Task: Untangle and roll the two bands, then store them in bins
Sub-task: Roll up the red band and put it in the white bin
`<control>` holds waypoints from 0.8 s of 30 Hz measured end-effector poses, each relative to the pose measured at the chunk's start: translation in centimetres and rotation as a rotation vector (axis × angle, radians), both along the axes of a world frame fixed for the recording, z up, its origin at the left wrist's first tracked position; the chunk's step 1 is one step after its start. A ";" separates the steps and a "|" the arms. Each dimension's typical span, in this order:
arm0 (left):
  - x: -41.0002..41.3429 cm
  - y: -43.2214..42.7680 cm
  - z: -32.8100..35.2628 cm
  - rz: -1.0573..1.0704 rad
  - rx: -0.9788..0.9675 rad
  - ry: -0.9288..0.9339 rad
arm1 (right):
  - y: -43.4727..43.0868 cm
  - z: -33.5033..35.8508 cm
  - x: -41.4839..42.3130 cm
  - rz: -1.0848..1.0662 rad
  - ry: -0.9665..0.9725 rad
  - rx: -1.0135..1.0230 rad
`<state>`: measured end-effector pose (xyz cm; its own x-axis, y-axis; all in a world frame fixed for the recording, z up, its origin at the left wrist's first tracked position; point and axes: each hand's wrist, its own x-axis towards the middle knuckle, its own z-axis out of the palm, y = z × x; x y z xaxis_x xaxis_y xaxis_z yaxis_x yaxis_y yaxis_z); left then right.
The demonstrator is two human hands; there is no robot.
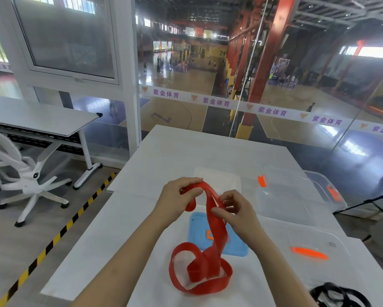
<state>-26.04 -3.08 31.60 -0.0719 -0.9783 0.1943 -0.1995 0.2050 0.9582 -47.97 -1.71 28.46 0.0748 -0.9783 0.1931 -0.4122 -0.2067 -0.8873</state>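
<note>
A red band (199, 267) hangs from both my hands above the white table (155, 156). Its lower part lies in loose loops on the tabletop. My left hand (179, 199) pinches the band's upper end. My right hand (234, 209) grips the band a little lower, to the right. A black band (338, 295) lies tangled at the table's near right corner. Two clear plastic bins stand on the right: the far bin (296, 196) and the near bin (314, 247), both with orange latches.
A blue lid (197, 231) lies flat under the hanging band, and a white lid (217, 178) lies beyond my hands. Left of the table are a white office chair (26, 173), a grey desk (37, 118) and yellow-black floor tape. A glass wall stands behind.
</note>
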 end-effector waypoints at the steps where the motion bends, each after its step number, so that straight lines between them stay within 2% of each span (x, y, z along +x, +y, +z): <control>1: -0.3 0.1 0.1 0.004 0.016 0.062 | 0.1 0.1 0.2 0.013 -0.030 0.016; 5: -1.2 0.6 0.9 -0.013 0.025 0.207 | 0.2 0.4 0.7 0.049 -0.164 0.033; 8: -1.3 0.4 1.7 -0.008 -0.008 0.210 | -0.1 1.0 0.3 0.125 -0.328 0.112; 13: -1.2 0.1 3.4 -0.028 -0.062 0.181 | -1.3 3.9 -0.3 0.262 -0.113 0.167; 17: -1.1 -0.4 4.9 -0.005 -0.118 0.226 | -2.2 6.6 -0.4 0.126 -0.199 0.020; 20: -1.0 -0.8 6.6 -0.009 -0.157 0.291 | -2.1 9.6 0.0 0.115 -0.245 -0.109; 24: -0.9 -1.3 8.9 -0.062 -0.239 0.243 | -2.1 13.1 0.0 0.106 -0.318 -0.239</control>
<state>-26.90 -4.36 40.52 -0.0532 -0.8981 0.4366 0.0483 0.4344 0.8994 -47.93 -3.78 41.58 0.0722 -0.8933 0.4436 -0.0903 -0.4488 -0.8891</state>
